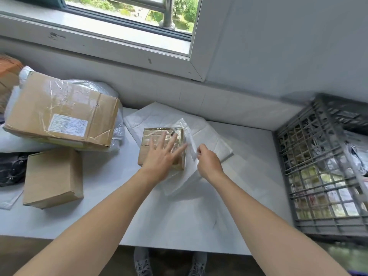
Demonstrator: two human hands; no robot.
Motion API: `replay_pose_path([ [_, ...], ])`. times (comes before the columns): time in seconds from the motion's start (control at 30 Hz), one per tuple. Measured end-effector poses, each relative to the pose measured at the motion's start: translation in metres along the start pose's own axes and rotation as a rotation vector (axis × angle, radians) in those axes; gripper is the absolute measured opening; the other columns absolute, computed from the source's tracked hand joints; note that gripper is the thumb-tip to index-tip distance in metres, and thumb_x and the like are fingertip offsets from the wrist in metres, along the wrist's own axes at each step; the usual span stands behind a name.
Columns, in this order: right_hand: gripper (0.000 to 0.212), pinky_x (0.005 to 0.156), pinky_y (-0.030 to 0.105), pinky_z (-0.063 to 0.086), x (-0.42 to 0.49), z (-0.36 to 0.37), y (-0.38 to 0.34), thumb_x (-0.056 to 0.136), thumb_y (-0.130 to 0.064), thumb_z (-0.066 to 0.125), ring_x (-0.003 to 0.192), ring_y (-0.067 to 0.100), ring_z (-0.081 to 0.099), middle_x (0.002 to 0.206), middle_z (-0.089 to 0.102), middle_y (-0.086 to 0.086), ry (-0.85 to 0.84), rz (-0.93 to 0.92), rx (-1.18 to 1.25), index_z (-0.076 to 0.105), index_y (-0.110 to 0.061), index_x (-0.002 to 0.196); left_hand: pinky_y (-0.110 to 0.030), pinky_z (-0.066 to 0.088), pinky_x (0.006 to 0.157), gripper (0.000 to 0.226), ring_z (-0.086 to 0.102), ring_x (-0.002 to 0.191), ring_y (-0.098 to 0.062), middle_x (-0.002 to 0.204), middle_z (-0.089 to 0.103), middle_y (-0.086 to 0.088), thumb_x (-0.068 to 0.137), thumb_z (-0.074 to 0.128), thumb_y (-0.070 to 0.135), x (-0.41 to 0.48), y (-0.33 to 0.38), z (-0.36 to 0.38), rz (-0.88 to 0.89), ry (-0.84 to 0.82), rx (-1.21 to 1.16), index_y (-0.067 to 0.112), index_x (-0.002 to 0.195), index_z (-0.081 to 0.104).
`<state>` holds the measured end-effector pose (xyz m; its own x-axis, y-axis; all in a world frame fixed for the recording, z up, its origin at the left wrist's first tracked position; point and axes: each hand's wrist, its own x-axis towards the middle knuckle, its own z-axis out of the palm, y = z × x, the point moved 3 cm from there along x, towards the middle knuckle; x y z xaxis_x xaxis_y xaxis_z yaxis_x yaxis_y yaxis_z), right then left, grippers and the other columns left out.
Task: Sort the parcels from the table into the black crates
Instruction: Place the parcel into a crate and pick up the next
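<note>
1. Left hand: fingers spread flat, pressing small taped box at surface centre.
2. Right hand, at box's 3 o'clock: fingers pinch white plastic wrap.
3. Black crate at 3 o'clock.

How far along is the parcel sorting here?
Done: the crate already holds several parcels. In hand: the left hand lies flat on the taped box, and the right hand pinches white plastic beside it. Left: large carton, small carton and black bag, all unsorted.
</note>
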<state>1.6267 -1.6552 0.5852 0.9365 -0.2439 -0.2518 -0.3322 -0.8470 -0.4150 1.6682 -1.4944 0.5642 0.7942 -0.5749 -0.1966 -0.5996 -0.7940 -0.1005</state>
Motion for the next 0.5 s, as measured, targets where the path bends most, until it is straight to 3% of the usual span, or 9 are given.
replay_pose_path([
  [0.1, 0.017, 0.065, 0.034, 0.034, -0.009, 0.001, 0.002, 0.092, 0.002, 0.037, 0.084, 0.029, 0.053, 0.096, 0.057, 0.013, 0.044, -0.038, 0.004, 0.044, -0.012, 0.099, -0.069, 0.011, 0.114, 0.088, -0.017, 0.148, -0.044, 0.164, -0.018, -0.007, 0.091, 0.055, 0.019, 0.003, 0.008, -0.003, 0.041, -0.084, 0.042, 0.038, 0.155, -0.002],
  [0.27, 0.023, 0.063, 0.035, 0.034, -0.005, -0.029, 0.032, 0.085, 0.007, 0.031, 0.085, 0.029, 0.05, 0.1, 0.054, 0.013, 0.153, 0.047, 0.071, 0.039, -0.013, 0.094, -0.061, 0.026, 0.113, 0.083, -0.007, 0.15, -0.042, 0.165, -0.015, -0.008, 0.096, 0.051, 0.014, 0.01, 0.011, -0.026, 0.003, -0.098, 0.076, 0.036, 0.155, -0.004],
  [0.33, 0.029, 0.066, 0.035, 0.038, -0.001, -0.04, 0.041, 0.083, 0.01, 0.028, 0.093, 0.031, 0.054, 0.105, 0.055, 0.013, 0.189, 0.08, 0.078, 0.043, -0.011, 0.098, -0.051, 0.042, 0.1, 0.082, 0.002, 0.15, -0.041, 0.165, -0.011, -0.007, 0.096, 0.05, 0.011, 0.012, 0.022, -0.036, 0.027, -0.094, 0.072, 0.035, 0.155, -0.002],
  [0.37, 0.031, 0.068, 0.035, 0.04, 0.002, -0.046, 0.047, 0.084, 0.011, 0.027, 0.094, 0.032, 0.054, 0.106, 0.055, 0.014, 0.203, 0.093, 0.065, 0.044, -0.009, 0.1, -0.044, 0.049, 0.086, 0.084, 0.009, 0.149, -0.04, 0.165, -0.008, -0.007, 0.095, 0.051, 0.009, 0.012, 0.028, -0.039, 0.039, -0.091, 0.064, 0.035, 0.155, -0.002],
  [0.43, 0.03, 0.067, 0.035, 0.037, 0.005, -0.055, 0.064, 0.085, 0.011, 0.029, 0.089, 0.031, 0.05, 0.107, 0.056, 0.016, 0.203, 0.128, 0.022, 0.046, -0.006, 0.103, -0.035, 0.047, 0.068, 0.088, 0.02, 0.145, -0.04, 0.164, -0.005, -0.011, 0.094, 0.052, 0.006, 0.008, 0.037, -0.04, 0.096, -0.095, 0.085, 0.034, 0.155, -0.006],
  [0.5, 0.028, 0.068, 0.033, 0.035, 0.006, -0.057, 0.077, 0.088, 0.008, 0.03, 0.086, 0.03, 0.047, 0.108, 0.055, 0.018, 0.16, 0.149, -0.023, 0.046, -0.005, 0.107, -0.039, 0.051, 0.082, 0.091, 0.025, 0.14, -0.043, 0.163, -0.004, -0.015, 0.095, 0.054, 0.009, 0.003, 0.047, -0.035, 0.159, -0.09, 0.154, 0.033, 0.154, -0.01],
])
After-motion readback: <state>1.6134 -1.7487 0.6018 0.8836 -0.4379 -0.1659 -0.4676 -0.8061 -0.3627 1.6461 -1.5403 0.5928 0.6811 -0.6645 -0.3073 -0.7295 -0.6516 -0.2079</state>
